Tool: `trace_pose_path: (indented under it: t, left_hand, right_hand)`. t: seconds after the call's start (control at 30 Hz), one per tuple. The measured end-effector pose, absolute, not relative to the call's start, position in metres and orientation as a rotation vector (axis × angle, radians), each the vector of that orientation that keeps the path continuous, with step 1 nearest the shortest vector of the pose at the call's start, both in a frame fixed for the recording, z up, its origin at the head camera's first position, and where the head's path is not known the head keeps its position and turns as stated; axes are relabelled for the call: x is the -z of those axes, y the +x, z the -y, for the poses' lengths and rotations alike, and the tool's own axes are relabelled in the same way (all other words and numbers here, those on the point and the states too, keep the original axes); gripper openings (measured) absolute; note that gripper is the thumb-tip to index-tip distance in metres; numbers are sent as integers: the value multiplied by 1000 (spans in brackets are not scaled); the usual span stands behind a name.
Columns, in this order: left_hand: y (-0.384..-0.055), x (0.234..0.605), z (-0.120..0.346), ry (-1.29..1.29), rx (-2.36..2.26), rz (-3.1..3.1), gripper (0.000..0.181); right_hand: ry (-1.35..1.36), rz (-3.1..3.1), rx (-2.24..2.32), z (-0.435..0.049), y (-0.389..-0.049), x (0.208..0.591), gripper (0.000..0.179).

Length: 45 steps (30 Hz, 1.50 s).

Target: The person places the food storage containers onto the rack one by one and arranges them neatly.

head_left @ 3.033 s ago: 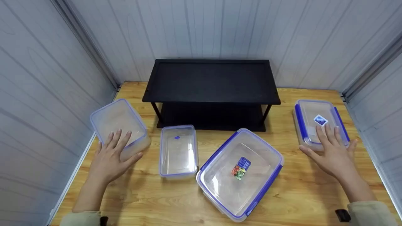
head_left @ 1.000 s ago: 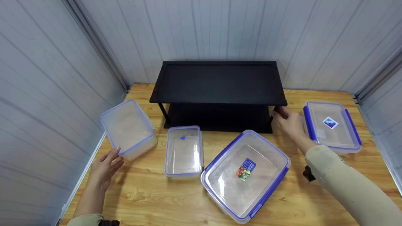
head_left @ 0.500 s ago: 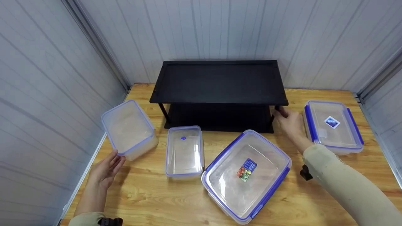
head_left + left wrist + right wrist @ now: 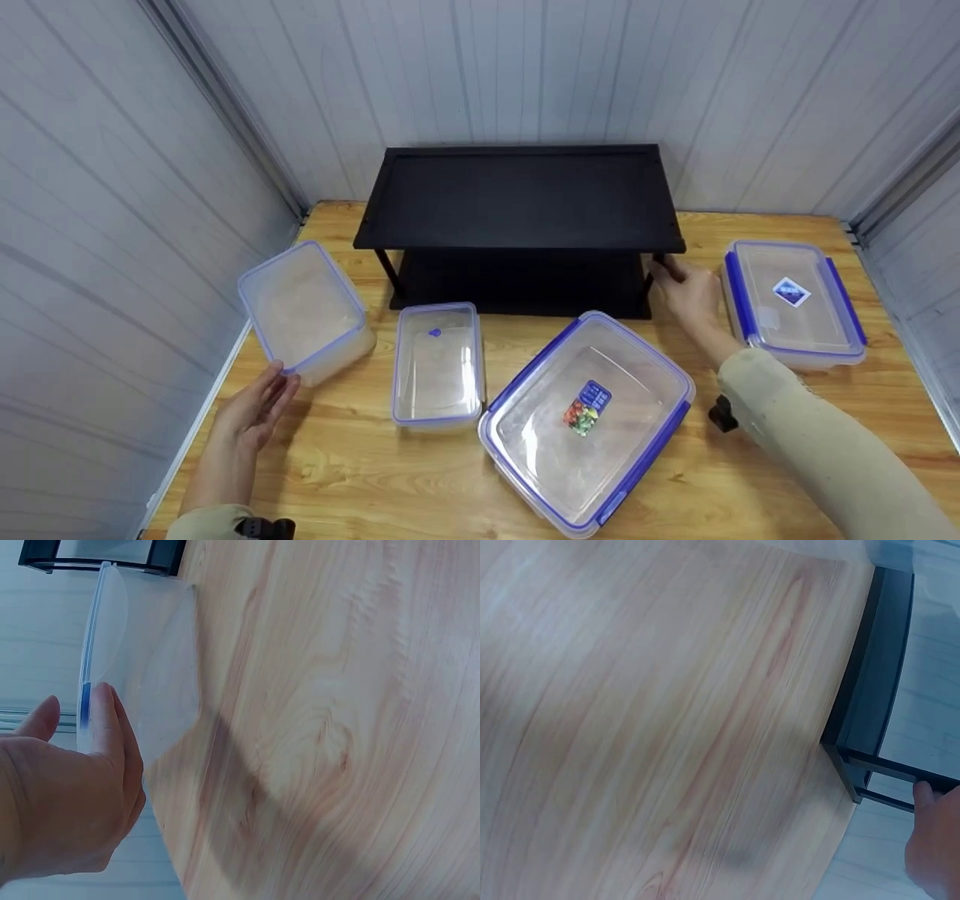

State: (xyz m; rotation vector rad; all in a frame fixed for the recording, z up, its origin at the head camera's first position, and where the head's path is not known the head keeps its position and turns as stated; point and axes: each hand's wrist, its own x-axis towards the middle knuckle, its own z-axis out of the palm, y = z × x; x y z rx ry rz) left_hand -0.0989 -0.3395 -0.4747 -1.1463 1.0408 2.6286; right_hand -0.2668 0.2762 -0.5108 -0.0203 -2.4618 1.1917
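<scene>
A two-tier black shelf rack (image 4: 517, 199) stands at the back of the wooden table. My right hand (image 4: 691, 298) grips its front right post just below the top board; in the right wrist view that hand (image 4: 936, 840) is partly cut off by the frame edge. My left hand (image 4: 251, 409) touches the near corner of a deep clear food container (image 4: 304, 307) with a blue-edged lid. In the left wrist view, fingers (image 4: 109, 716) lie straight against the container's side (image 4: 161, 667), and the thumb stands apart from it.
A small clear food container (image 4: 437, 367) sits before the rack. Beside it lies a large one (image 4: 622, 382) with blue clips, set at an angle. Another clipped container (image 4: 791, 300) is at the right. Panelled walls (image 4: 517, 67) enclose the table.
Over three seconds my right hand has left the right-hand container and taken hold of the rack post. My left hand has drawn back from the deep container's lid to its corner.
</scene>
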Motion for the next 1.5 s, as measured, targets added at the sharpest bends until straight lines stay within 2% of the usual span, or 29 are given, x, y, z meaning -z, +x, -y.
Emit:
trace_pose_path:
  t: [0.47,1.2,1.5]
  left_hand:
    - [-104,485,340,-1175,-2612,-1006,17]
    - [-108,487,352,-1165,-2612,-793,16]
    - [-111,487,360,-1111,-2538,-886,13]
  right_hand:
    - [-45,2483,-1212,-276,-267,511,29]
    - [-107,2518,-1249,-275,-265,509,36]
    - [-133,2536,-1303,-278,-265,508,39]
